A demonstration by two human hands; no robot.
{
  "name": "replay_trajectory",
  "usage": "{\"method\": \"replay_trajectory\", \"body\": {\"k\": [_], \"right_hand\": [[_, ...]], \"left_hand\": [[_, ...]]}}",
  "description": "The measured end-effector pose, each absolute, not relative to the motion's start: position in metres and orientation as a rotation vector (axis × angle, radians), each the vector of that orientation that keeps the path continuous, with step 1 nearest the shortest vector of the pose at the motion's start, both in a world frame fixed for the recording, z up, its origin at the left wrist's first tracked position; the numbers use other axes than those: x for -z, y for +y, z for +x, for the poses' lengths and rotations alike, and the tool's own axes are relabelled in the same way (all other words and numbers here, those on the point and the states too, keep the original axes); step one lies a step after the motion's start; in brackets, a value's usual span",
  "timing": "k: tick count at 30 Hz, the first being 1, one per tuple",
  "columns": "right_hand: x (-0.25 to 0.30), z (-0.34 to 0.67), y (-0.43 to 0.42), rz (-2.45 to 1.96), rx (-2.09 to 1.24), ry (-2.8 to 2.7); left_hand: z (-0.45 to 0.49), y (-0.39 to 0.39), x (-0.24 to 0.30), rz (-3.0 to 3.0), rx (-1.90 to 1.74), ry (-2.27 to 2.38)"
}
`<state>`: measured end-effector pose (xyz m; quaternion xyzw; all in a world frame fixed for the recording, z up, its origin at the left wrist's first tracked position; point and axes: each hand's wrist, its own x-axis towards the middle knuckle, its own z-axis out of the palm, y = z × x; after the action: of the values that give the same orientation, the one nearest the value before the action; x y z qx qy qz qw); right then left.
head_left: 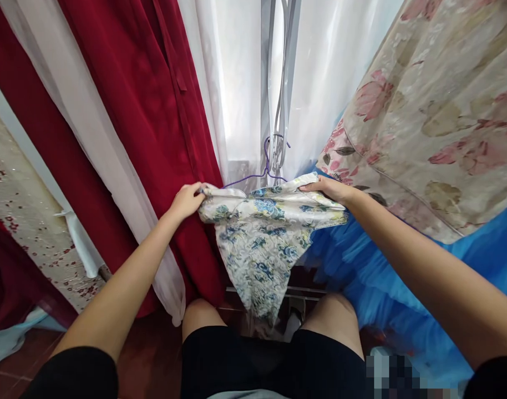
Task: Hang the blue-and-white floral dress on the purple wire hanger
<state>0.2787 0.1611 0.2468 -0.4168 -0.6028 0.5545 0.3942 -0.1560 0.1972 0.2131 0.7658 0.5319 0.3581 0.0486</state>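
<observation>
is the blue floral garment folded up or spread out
Spread out: the floral garment hangs wide between the left hand and right hand, which hold its top edge.

Two grips (pixel 188 200) (pixel 329 187), one blue-floral garment (pixel 262 235)

Mid-frame, the left grip (pixel 189 200) and right grip (pixel 325 187) hold a blue-and-white floral cloth garment (pixel 264 235); a thin purple hanger (pixel 267 173) shows above it.

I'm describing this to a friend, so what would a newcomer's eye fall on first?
Probably the deep red fabric, hanging on the left beside white cloth. In the middle, the left hand and right hand hold a blue-patterned floral garment near its top, with a purple hanger there. At lower right, bright blue ruffles show below a pink-flowered fabric.
</observation>
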Motion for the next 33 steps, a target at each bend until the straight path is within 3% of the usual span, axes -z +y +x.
{"method": "replay_trajectory", "body": {"k": [4,8,14,19,24,26,30,33], "right_hand": [[-0.239,0.282,0.154,-1.1,-1.512,-1.436],[-0.22,0.302,0.141,-1.09,-1.517,-1.428],[-0.203,0.328,0.127,-1.035,-1.103,-1.371],[-0.252,0.296,0.119,-0.927,-0.924,-1.199],[-0.292,0.232,0.06,-0.688,-1.038,-1.835],[-0.289,0.213,0.036,-0.553,-0.917,-2.222],[-0.258,0.192,0.033,-0.636,-0.337,-2.399],[-0.235,0.19,0.055,-0.814,-0.351,-2.306]], "left_hand": [[-0.114,0.214,-0.239,2.117,-1.282,1.167],[-0.097,0.205,-0.237,1.882,-1.432,1.359],[-0.085,0.165,-0.244,2.139,-1.431,1.287],[-0.066,0.152,-0.264,2.408,-1.45,1.371],[-0.081,0.17,-0.253,1.973,-1.756,1.501],[-0.085,0.167,-0.243,1.751,-1.843,1.377],[-0.063,0.135,-0.232,1.664,-1.619,1.051],[-0.025,0.102,-0.237,1.608,-1.328,0.906]]}}
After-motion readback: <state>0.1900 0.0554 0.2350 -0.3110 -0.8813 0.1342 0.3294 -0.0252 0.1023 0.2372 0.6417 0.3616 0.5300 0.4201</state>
